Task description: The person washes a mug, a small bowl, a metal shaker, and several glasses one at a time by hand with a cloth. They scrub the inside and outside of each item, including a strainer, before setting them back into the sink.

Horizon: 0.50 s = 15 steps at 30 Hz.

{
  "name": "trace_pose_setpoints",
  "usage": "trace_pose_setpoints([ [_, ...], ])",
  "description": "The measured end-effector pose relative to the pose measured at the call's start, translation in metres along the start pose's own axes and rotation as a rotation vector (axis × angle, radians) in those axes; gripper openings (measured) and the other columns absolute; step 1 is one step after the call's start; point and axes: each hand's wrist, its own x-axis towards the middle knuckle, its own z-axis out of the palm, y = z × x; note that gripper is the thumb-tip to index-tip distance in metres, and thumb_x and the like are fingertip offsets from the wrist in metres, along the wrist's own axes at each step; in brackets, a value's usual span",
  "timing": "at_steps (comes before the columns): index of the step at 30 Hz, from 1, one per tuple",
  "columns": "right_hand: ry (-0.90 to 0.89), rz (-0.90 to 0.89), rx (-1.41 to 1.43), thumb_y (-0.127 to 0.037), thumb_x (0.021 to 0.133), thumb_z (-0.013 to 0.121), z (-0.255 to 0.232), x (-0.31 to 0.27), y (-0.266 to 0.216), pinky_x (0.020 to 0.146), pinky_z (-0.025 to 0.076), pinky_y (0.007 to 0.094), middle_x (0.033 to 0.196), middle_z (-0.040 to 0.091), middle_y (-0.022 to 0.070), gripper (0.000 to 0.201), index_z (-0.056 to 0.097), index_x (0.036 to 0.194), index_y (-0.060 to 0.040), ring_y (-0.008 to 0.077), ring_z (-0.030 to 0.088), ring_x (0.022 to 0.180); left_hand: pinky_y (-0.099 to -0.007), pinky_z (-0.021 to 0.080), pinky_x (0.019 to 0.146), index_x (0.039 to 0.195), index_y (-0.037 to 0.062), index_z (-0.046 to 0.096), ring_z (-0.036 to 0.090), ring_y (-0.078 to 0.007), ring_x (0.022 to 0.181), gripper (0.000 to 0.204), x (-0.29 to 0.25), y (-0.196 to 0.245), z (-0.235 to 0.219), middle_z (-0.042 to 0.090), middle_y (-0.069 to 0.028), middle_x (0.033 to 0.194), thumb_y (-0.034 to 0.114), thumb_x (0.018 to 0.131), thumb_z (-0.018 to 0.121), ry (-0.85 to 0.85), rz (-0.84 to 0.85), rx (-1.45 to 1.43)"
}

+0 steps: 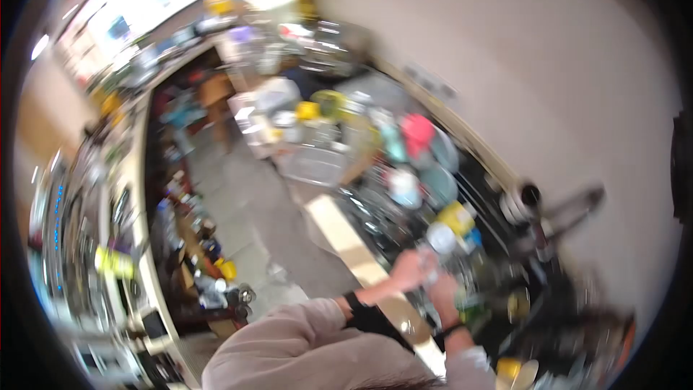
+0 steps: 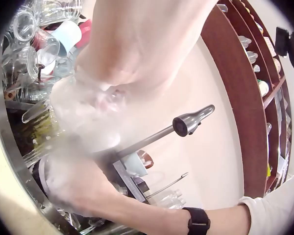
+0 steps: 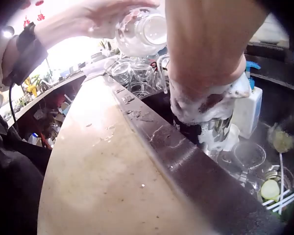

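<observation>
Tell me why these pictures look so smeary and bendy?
Head view: the whole kitchen is streaked by motion blur and bent into a round fisheye shape with dark corners. Left wrist view: the left hand and the foamy glass sit too close, so they are soft and washed out, while the faucet is sharp. Right wrist view: bright glare at the top, soapy right hand slightly blurred.

We see a pale wall (image 1: 548,50), grey floor (image 1: 253,209), long light counter (image 3: 103,181), wooden shelves (image 2: 245,98), bright windows (image 1: 137,0).
</observation>
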Motion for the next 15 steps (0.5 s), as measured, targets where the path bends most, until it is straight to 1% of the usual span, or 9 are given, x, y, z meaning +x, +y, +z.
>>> trace_pose_setpoints([
  [2, -0.084, 0.05, -0.006, -0.037, 0.078, 0.065, -0.01, 0.004, -0.004, 0.063, 0.054, 0.0414, 0.077, 0.069, 0.0108, 0.025, 0.069, 0.082, -0.0119, 0.0306, 0.068, 0.071, -0.0464, 0.049, 0.06, 0.089, 0.0075, 0.062, 0.061, -0.0386, 0.065, 0.028, 0.0, 0.019, -0.007, 0.061, -0.0208, 0.071, 0.034, 0.085, 0.058, 0.017, -0.036, -0.014],
  [3, -0.2, 0.088, 0.02, -0.043, 0.081, 0.059, -0.027, 0.006, -0.008, 0.069, 0.053, 0.0456, 0.085, 0.069, 0.0143, 0.038, 0.064, 0.101, -0.0113, 0.0334, 0.067, 0.081, -0.0476, 0.049, 0.059, 0.09, 0.0077, 0.062, 0.061, -0.0391, 0.065, 0.027, 0.003, -0.001, 0.007, 0.061, -0.0209, 0.07, 0.034, 0.087, 0.056, -0.057, -0.051, 0.112],
  [4, -0.112, 0.081, 0.065, -0.041, 0.082, 0.058, -0.035, 0.002, -0.01, 0.069, 0.053, 0.0458, 0.088, 0.069, 0.0147, 0.034, 0.067, 0.095, -0.0106, 0.0337, 0.067, 0.083, -0.0458, 0.049, 0.064, 0.096, 0.0096, 0.061, 0.062, -0.038, 0.072, 0.026, 0.003, 0.014, -0.002, 0.063, -0.0181, 0.077, 0.034, 0.09, 0.054, -0.095, -0.118, 0.067],
  [5, -0.017, 0.051, 0.25, -0.035, 0.08, 0.063, -0.014, 0.004, 0.007, 0.069, 0.052, 0.0446, 0.088, 0.069, 0.0156, 0.029, 0.067, 0.087, -0.0073, 0.034, 0.067, 0.08, -0.0479, 0.048, 0.063, 0.096, 0.0092, 0.057, 0.06, -0.0398, 0.074, 0.026, 0.004, 0.001, 0.012, 0.061, -0.0187, 0.075, 0.035, 0.092, 0.052, -0.005, -0.052, 0.065],
  [7, 0.051, -0.064, 0.254, -0.034, 0.08, 0.063, -0.016, 0.011, 0.015, 0.069, 0.052, 0.0445, 0.087, 0.069, 0.0156, 0.028, 0.067, 0.086, -0.0069, 0.0339, 0.067, 0.079, -0.049, 0.047, 0.064, 0.086, 0.0065, 0.05, 0.059, -0.0393, 0.075, 0.023, 0.003, 0.013, 0.01, 0.057, -0.0184, 0.079, 0.029, 0.089, 0.055, 0.011, -0.012, 0.098],
  [9, 0.087, -0.152, 0.233, -0.033, 0.08, 0.064, -0.017, 0.017, 0.021, 0.068, 0.052, 0.0443, 0.087, 0.069, 0.0156, 0.028, 0.067, 0.086, -0.0065, 0.0338, 0.067, 0.078, -0.0493, 0.047, 0.066, 0.091, 0.0037, 0.051, 0.057, -0.0426, 0.074, 0.027, 0.007, -0.007, 0.027, 0.057, -0.0188, 0.074, 0.03, 0.088, 0.055, 0.02, 0.167, 0.175],
  [11, 0.115, -0.235, 0.226, -0.032, 0.079, 0.065, -0.019, 0.021, 0.028, 0.068, 0.051, 0.0442, 0.086, 0.069, 0.0155, 0.027, 0.067, 0.085, -0.0061, 0.0337, 0.066, 0.077, -0.0468, 0.047, 0.069, 0.09, 0.0016, 0.051, 0.058, -0.0397, 0.077, 0.026, -0.002, 0.008, 0.022, 0.057, -0.0174, 0.077, 0.027, 0.085, 0.058, 0.064, 0.264, 0.234],
  [12, 0.132, -0.279, 0.223, -0.032, 0.079, 0.065, -0.02, 0.023, 0.034, 0.068, 0.051, 0.0441, 0.086, 0.068, 0.0155, 0.027, 0.067, 0.085, -0.006, 0.0337, 0.066, 0.077, -0.0451, 0.047, 0.072, 0.089, -0.0003, 0.052, 0.059, -0.036, 0.082, 0.025, -0.002, 0.014, 0.011, 0.058, -0.0166, 0.083, 0.023, 0.083, 0.058, -0.059, 0.335, 0.148],
  [15, 0.21, -0.424, 0.223, -0.031, 0.079, 0.066, -0.021, 0.026, 0.059, 0.067, 0.051, 0.0439, 0.085, 0.068, 0.0154, 0.026, 0.066, 0.084, -0.0054, 0.0335, 0.066, 0.076, -0.0433, 0.047, 0.073, 0.088, -0.0015, 0.052, 0.06, -0.0337, 0.085, 0.021, -0.003, 0.006, 0.031, 0.059, -0.015, 0.086, 0.019, 0.083, 0.056, -0.241, 0.447, 0.374],
])
